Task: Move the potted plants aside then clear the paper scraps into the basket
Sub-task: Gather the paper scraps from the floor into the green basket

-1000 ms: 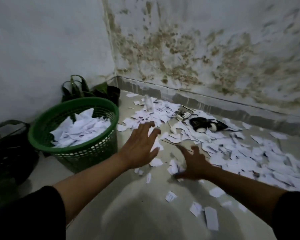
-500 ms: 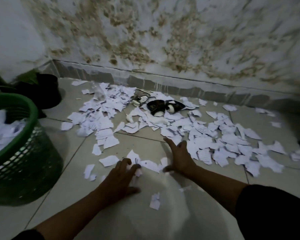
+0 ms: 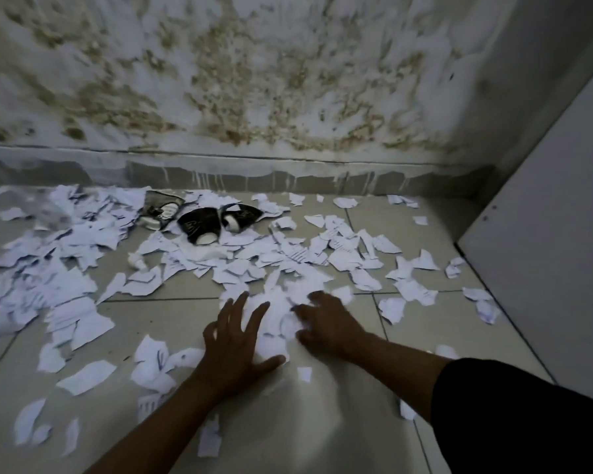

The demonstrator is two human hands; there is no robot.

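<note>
Paper scraps (image 3: 281, 302) between both hands

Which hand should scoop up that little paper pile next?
Probably the right hand: its curled fingers already rest on the paper pile. The left hand lies flat, fingers spread, at the pile's edge.

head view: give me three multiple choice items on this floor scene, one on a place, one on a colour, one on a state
1. Where do the black crumpled things lie?
A. near the wall, among paper scraps
B. under the left hand
C. on the white panel

2. What colour are the paper scraps?
A. green
B. white
C. red

3. How is the left hand?
A. fist, holding nothing
B. fingers spread, on scraps
C. out of view

Answers: 1 A, they sit by the skirting; 2 B, the scraps look white; 3 B, its straight fingers rest beside the right hand.
</note>
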